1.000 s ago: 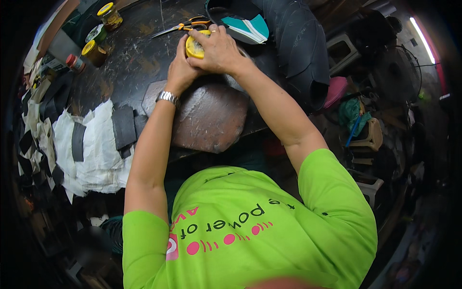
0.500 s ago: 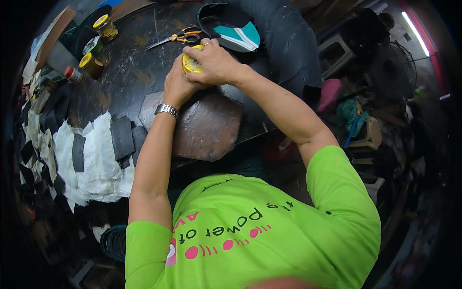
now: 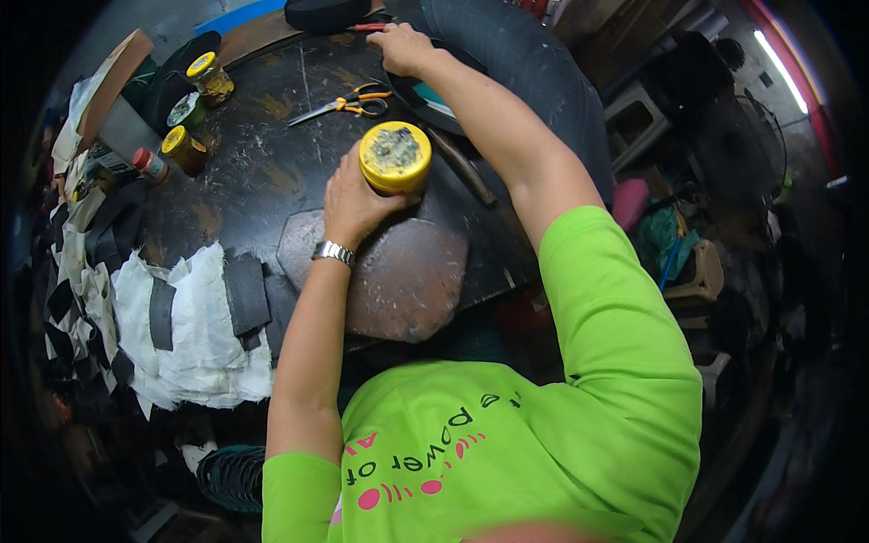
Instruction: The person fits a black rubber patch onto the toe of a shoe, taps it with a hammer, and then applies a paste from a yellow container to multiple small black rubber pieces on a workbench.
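My left hand [image 3: 351, 197] is wrapped round the side of a jar with a yellow lid [image 3: 396, 156], which is crusted on top. It stands upright beside a worn hexagonal slab [image 3: 407, 281]. At the far side of the table my right hand [image 3: 401, 47] reaches out, fingers closed at a thin red-handled tool [image 3: 366, 28]; its kind is not clear. Orange-and-black-handled scissors [image 3: 342, 107] lie left of the jar. A long brownish tool handle [image 3: 460, 166] rests to the jar's right. Beneath my right forearm is a dark, shallow round item with a teal-and-white piece [image 3: 434, 100].
Several jars [image 3: 185, 149] stand at the table's left, near a red-capped bottle [image 3: 149, 165]. White cloth with dark strips [image 3: 195, 335] lies at the near left edge. A large black padded form [image 3: 552, 100] borders the right. A black rounded object [image 3: 328, 13] sits at the back.
My right hand has left the jar lid and stretched to the far side of the table. My left hand stays on the jar, now with its lid in full view.
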A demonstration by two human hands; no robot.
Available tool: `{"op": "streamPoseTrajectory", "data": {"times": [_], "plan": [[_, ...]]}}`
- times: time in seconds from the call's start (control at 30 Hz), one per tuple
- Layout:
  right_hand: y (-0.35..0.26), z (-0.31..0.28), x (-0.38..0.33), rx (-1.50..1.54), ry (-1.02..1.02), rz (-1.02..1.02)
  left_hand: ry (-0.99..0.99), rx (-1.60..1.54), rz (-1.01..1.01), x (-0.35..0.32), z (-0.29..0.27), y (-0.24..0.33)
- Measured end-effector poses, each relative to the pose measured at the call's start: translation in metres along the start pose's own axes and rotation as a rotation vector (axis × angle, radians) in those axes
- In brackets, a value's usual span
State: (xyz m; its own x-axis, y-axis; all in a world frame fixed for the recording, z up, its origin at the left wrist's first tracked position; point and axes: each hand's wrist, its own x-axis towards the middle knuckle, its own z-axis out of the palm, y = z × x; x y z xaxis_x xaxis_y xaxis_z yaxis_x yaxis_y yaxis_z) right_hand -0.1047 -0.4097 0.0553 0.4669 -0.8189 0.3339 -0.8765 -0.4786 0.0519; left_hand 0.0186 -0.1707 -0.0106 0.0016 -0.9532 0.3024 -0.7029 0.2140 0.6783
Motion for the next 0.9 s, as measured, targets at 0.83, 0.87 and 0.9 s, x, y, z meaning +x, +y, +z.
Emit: {"op": "streamPoseTrajectory", "data": {"times": [0.83,0.87,0.9], "plan": [[-0.042,-0.161,-0.266,-0.031,0.833,-0.338,-0.301,-2.316,-0.253,-0.052,-0.042,0.054],[-0.061,-0.152,-0.294,0.046,0.731,-0.275,-0.17,-2.18,-0.418,-0.053,-0.046,0.047],[-0.076,-0.145,-0.324,0.13,0.733,-0.248,-0.046,-1.983,-0.56,-0.054,-0.044,0.043]]}}
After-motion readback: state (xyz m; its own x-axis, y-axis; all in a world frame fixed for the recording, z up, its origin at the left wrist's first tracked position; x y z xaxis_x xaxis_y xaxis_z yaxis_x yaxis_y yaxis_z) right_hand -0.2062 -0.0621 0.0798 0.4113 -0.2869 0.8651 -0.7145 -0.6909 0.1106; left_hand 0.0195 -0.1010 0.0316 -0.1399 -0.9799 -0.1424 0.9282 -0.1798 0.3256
